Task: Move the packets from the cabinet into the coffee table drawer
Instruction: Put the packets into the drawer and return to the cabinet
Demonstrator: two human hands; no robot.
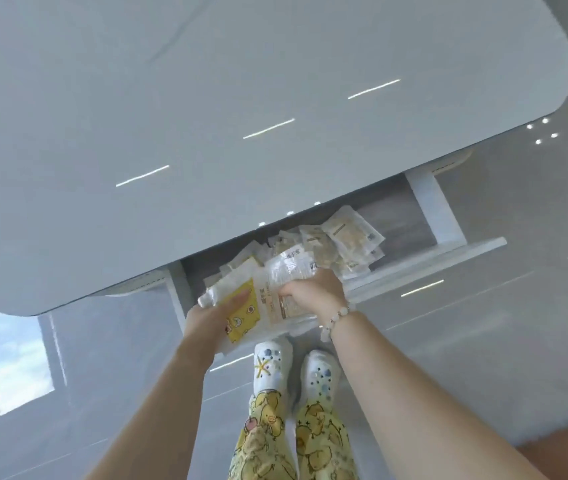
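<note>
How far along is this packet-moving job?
A good pile of packets already lies in the open drawer of the coffee table. In hand: the left hand holds a yellow packet and the right hand grips clear packets over the drawer's front edge, not yet let go. The cabinet is out of view, so what remains cannot be told.

Drawer (448,254) pulled open, crinkly clear packets (341,242) heaped inside; a yellow-labelled packet (241,315) hangs over the front edge around 7 o'clock.
</note>
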